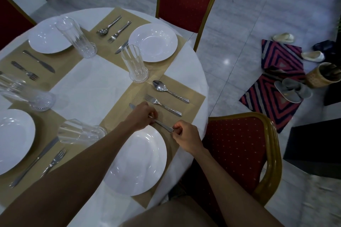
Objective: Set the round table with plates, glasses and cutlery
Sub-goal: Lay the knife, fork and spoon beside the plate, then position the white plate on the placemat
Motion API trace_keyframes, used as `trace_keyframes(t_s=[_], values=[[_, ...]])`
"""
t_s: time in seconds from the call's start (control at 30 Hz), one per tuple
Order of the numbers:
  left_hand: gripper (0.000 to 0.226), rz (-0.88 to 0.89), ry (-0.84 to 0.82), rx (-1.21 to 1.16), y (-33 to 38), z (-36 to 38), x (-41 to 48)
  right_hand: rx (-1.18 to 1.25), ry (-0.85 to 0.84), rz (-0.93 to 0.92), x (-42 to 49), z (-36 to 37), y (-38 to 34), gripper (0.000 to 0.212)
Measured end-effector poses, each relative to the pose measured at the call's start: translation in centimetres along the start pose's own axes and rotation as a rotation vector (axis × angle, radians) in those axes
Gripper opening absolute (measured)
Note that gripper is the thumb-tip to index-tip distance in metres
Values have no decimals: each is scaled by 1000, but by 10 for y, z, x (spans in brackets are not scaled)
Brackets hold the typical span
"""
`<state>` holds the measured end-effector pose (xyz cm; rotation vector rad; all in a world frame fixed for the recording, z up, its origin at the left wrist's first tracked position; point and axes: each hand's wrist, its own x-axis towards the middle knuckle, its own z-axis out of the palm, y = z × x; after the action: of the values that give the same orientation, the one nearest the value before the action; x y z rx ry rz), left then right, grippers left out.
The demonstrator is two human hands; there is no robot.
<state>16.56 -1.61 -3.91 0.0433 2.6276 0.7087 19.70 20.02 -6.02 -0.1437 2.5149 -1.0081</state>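
To the left of the near plate (136, 162), a ribbed glass (81, 132) stands at the corner of the placemat (132, 92). Just beyond the plate's far rim, the left hand (142, 116) curls its fingers over the middle of the knife (164, 127), and the blade tip projects past the knuckles. At the plate's far-right rim, the right hand (184, 137) pinches the butt of the handle between thumb and curled fingers. The knife sits low over the placemat, just beyond the plate; whether it rests on the mat cannot be determined. Farther from the plate, the fork (162, 106) and then the spoon (170, 91) lie side by side on the same mat. Handling assessment: the knife is probably light, rigid steel with a smooth finish, so it may slip in a loose pinch. Take hold at the handle, not the blade. The knife is not fragile, but the plate and glass are, so keep the knife clear of both.
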Motion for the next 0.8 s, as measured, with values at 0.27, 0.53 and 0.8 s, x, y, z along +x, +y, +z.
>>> trace_keyframes(t_s=[0.27, 0.53, 0.8], values=[[18, 15, 65, -16, 5, 5, -4, -6, 0, -18, -1, -2, -2, 16], [17, -33, 301, -153, 24, 8, -32, 25, -11, -32, 0, -5, -3, 16], [12, -176, 467, -424, 32, 3, -87, 4, 0, -72, -6, -17, -27, 19]])
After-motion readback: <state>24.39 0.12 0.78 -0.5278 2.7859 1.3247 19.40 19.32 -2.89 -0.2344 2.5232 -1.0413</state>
